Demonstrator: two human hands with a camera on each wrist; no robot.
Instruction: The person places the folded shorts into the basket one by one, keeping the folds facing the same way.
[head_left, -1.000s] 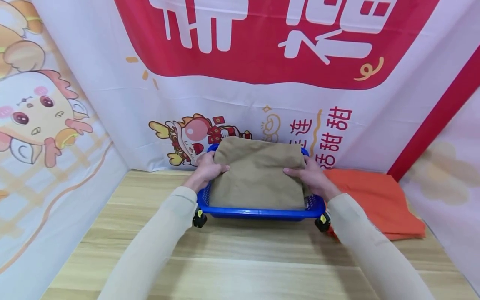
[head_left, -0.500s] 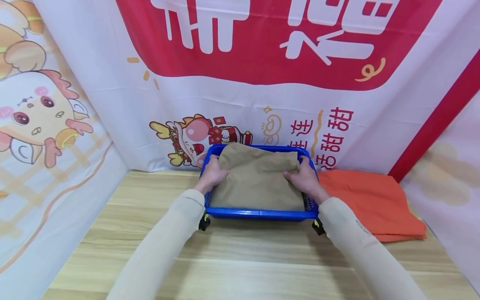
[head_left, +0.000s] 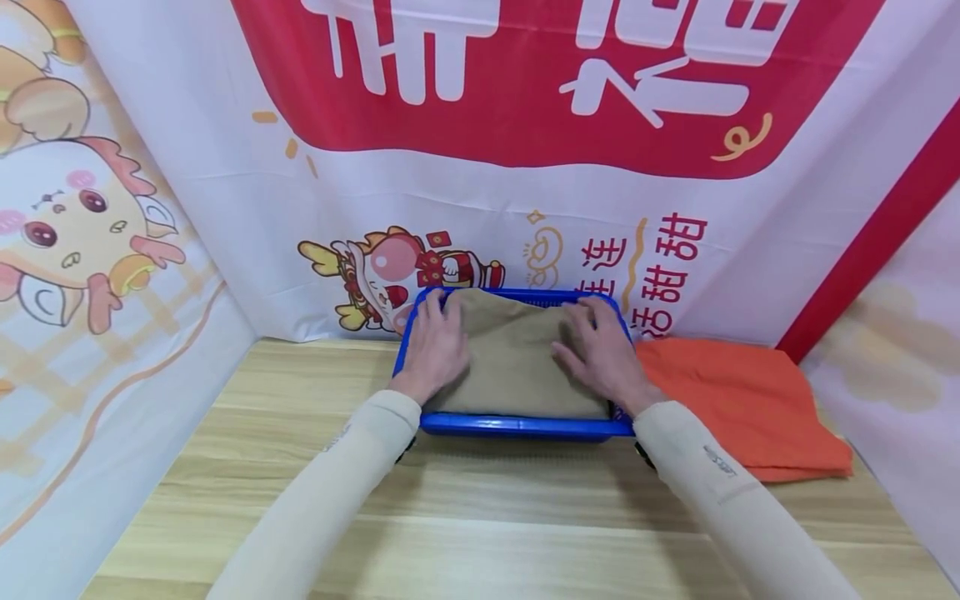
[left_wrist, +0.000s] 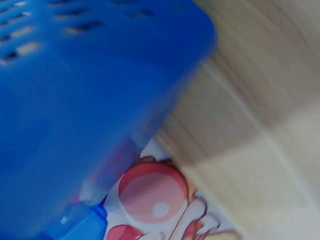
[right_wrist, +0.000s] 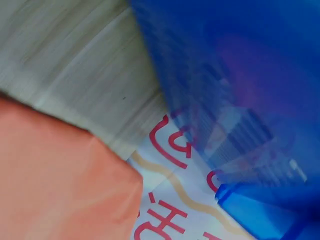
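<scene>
A folded khaki cloth (head_left: 517,367) lies inside a blue plastic basket (head_left: 517,424) with perforated walls, seen in the head view. Over the cloth's left side is my left hand (head_left: 435,348), its fingers extended toward the back rim. My right hand (head_left: 606,357) rests at the cloth's right side, fingers spread and slightly bent. Neither hand pinches the fabric. Only the blurred basket wall (left_wrist: 95,110) fills much of the left wrist view; the right wrist view likewise has the basket (right_wrist: 265,65) up close, and no hand shows in either.
A folded orange cloth (head_left: 742,408) lies on the wooden table (head_left: 510,525), right of the basket. Behind the basket hangs a printed white and red curtain (head_left: 480,200). Another printed curtain (head_left: 90,333) closes off the left side.
The khaki cloth has sunk lower into the basket, baring the back rim. Both hands have released its side edges and now lie over it, fingers forward.
</scene>
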